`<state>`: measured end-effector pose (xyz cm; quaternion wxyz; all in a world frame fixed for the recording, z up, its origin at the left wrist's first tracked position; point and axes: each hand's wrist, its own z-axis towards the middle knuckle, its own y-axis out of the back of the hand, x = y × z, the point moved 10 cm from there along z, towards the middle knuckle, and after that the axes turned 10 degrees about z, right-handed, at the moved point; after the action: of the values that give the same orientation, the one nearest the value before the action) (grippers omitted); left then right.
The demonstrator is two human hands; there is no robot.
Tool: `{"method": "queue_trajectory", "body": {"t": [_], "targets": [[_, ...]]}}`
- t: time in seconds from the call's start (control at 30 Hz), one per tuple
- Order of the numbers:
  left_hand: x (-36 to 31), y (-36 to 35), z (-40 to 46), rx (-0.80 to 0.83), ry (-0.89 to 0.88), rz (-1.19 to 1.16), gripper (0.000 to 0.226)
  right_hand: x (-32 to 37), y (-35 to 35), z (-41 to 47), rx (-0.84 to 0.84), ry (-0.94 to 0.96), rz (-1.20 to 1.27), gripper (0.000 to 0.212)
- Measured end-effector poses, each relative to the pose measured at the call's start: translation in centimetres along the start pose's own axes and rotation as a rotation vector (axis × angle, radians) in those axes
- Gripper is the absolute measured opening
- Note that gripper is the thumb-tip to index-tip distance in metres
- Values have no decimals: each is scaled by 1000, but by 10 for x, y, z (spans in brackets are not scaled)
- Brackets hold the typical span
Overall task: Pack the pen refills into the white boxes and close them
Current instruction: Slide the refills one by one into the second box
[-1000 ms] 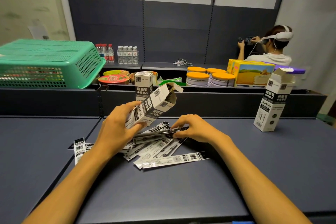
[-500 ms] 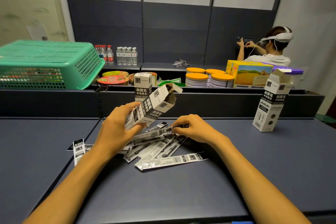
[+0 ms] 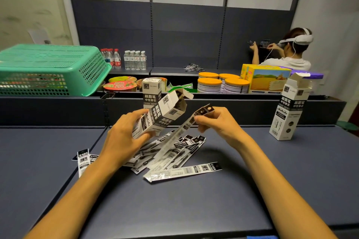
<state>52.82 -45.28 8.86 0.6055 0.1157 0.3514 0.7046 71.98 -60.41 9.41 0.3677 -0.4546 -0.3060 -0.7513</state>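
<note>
My left hand grips a white box with black print, tilted so its open top points up and right. My right hand pinches the upper end of a packaged pen refill, lifted slantwise, its lower end still among the pile. Several more refill packets lie spread on the dark table under and between my hands. A closed white box stands upright behind the held one. A third white box stands at the right with its top flap open.
A green plastic basket lies upside down at back left. Water bottles, instant noodle bowls, orange-lidded tubs and a yellow carton fill the shelf behind. A person wearing a headset works at the far right.
My right hand has picked one refill packet off the pile and raised it toward the open mouth of the box. My left hand keeps the box tilted.
</note>
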Motion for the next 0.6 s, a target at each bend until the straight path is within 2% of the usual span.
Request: {"method": "queue_trajectory", "body": {"t": [0.07,0.27,0.47,0.6], "targets": [[0,0,0,2,0,-1,69,4,8,0,-63,12,53,5],[-1,0,0,-4,-11,-1,68,20,21,-3,-133,71,69,23],[0,0,0,-1,-6,-6,68,55,50,-17,-338,235,222,10],[1,0,0,0,0,-9,69,62,67,-24,-490,282,300,11]]}}
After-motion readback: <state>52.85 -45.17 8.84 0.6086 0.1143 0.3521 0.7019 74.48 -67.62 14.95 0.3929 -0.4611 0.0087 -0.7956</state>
